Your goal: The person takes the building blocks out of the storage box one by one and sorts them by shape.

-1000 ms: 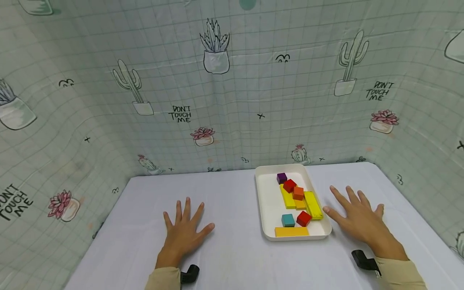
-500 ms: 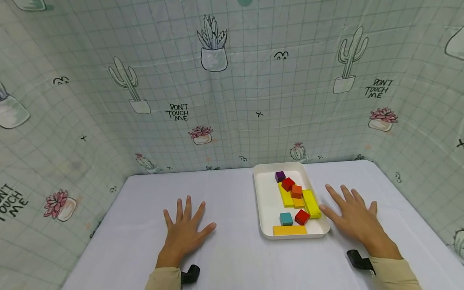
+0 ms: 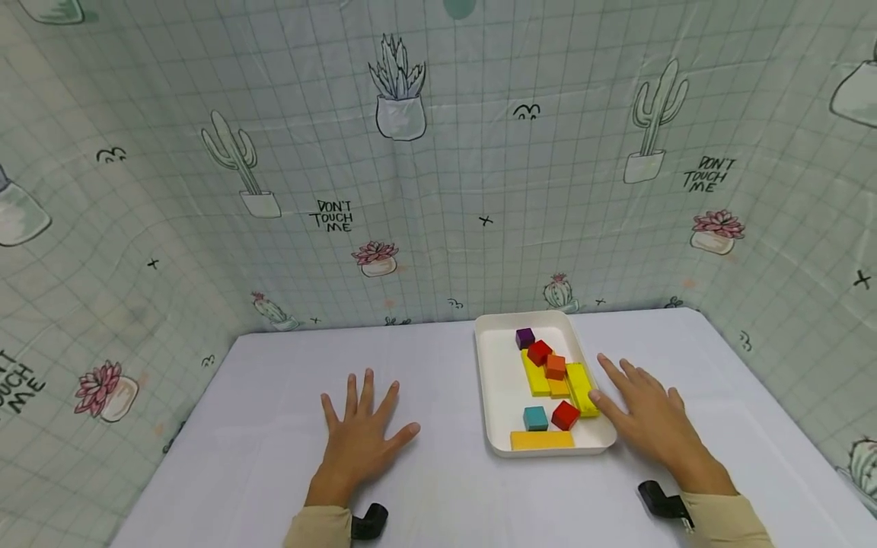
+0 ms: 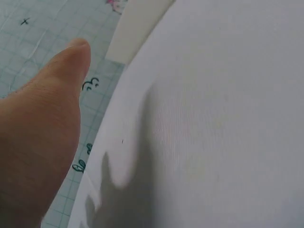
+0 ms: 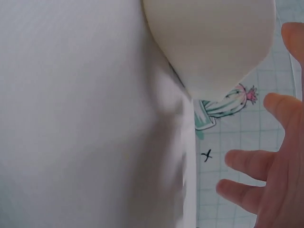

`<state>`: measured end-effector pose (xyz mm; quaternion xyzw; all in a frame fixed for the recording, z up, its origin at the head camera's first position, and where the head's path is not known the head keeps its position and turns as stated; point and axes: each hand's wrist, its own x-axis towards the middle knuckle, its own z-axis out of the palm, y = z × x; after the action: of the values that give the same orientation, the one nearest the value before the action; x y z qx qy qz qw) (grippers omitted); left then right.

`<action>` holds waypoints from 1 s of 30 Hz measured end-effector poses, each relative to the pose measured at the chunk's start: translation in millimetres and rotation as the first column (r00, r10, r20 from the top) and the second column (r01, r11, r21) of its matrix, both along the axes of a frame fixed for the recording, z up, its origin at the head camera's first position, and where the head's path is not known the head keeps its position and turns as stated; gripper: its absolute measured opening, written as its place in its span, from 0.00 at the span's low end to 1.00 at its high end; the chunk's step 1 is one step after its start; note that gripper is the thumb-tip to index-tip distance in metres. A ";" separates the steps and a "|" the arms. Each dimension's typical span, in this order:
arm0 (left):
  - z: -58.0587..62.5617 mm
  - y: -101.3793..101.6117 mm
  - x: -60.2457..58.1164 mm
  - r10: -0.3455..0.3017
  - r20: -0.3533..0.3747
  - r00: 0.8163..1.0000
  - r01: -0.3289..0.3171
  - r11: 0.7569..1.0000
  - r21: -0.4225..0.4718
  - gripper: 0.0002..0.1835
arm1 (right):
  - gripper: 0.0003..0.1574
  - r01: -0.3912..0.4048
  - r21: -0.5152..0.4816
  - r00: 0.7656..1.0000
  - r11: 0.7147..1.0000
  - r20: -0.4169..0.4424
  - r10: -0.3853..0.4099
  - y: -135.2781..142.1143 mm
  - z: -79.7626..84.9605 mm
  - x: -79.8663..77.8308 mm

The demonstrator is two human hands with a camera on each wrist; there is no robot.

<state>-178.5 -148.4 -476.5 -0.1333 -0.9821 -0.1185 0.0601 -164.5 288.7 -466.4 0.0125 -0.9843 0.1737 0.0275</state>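
Note:
My left hand (image 3: pixel 359 449), fingers spread, holds nothing left of the tray; the left wrist view shows its thumb (image 4: pixel 50 104) above a shadow on the white cloth. My right hand (image 3: pixel 651 422) is beside the tray's right side, fingers extended, its thumb tip near the right rim; whether it touches cannot be told. Inside the white tray (image 3: pixel 499 403) lie a purple cube (image 3: pixel 524 338), a red cube (image 3: pixel 539 352), an orange cube (image 3: pixel 556 367), a teal cube (image 3: pixel 535 418), another red cube (image 3: pixel 566 415), yellow blocks (image 3: pixel 581 388) and a long yellow-orange block (image 3: pixel 542 441).
A white cloth-covered table (image 3: pixel 438 495) carries the tray near its back edge, right of centre. Behind and at both sides hangs a grid-patterned curtain (image 3: pixel 438 167) with cactus drawings. Black camera mounts (image 3: pixel 661 500) sit at both wrists.
My right hand has moved left, closer to the tray, and its fingers have drawn nearer together. The left hand has shifted slightly right. The blocks keep their places in the tray.

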 end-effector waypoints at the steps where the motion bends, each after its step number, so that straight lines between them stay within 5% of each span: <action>1: 0.6 3.0 -0.1 -0.006 -0.006 1.000 0.006 1.000 -0.001 0.45 | 0.49 -0.006 -0.010 1.000 1.000 -0.003 0.006 -0.9 -0.1 0.6; 15: 12.5 36.6 -11.5 -0.039 -0.066 0.997 0.040 0.999 0.018 0.45 | 0.46 -0.027 -0.257 0.999 0.966 0.035 0.037 -4.3 1.1 2.2; 30: 38.6 58.7 -26.2 -0.122 -0.022 0.992 0.123 0.990 0.062 0.43 | 0.43 -0.017 -0.580 0.997 0.814 0.052 0.058 -5.8 -1.6 0.9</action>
<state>-204.7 -89.7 -437.9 -0.1924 -0.9673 -0.1517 0.0658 -163.5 282.9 -468.0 0.0170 -0.8847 0.4658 -0.0062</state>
